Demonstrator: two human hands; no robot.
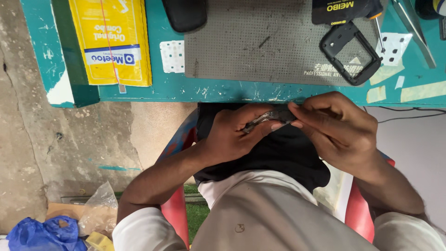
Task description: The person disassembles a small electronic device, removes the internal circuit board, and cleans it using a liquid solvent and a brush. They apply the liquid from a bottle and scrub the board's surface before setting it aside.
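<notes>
Just below the teal table's (223,90) edge, my left hand (232,135) and right hand (339,125) pinch fingers closed on one small metal part (269,117), mostly hidden, hard to identify.

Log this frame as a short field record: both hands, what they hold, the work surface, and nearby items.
view: head camera, looking down
left hand: grips a small dark flat part with a metal edge
right hand: fingertips pinch the same part's right end
position: both hands at the near edge of the teal table
on table: grey perforated mat, black rectangular frame, yellow box, screwdriver
floor: blue plastic bag
</notes>
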